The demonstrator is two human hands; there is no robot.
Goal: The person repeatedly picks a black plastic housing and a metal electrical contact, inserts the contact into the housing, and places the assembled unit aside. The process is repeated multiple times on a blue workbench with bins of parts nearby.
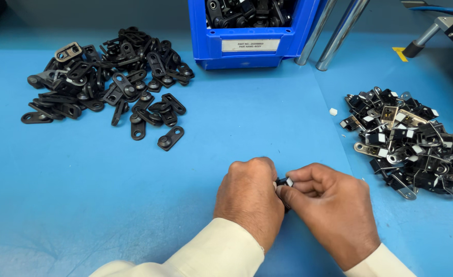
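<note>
Your left hand point(248, 197) and right hand point(329, 213) meet knuckle to knuckle near the front edge of the blue work table point(237, 123), both closed around one small black plastic part with a white tip point(284, 182). Only a sliver of that part shows between your fingertips; the rest is hidden inside your grip. Cream-coloured sleeves point(221, 251) run off the bottom of the view.

Take the blue plastic storage bin with a white label point(252, 43) at the far edge as your landmark. It is filled with dark parts and stands almost straight ahead of your hands, well apart from them. To the left of the bin spreads a loose heap of flat black plastic links with round eyes point(111, 84), its nearest stray pieces lying toward you. To the right of the bin rise two slanted shiny metal rods point(334, 31), and nearer to you on that side sits a heap of black-and-white clips with metal tabs point(411, 141), close beside your right hand and reaching the right edge of the view. A tiny white chip point(333, 111) lies just left of that heap. Between the bin and your hands the table surface is bare blue.
</note>
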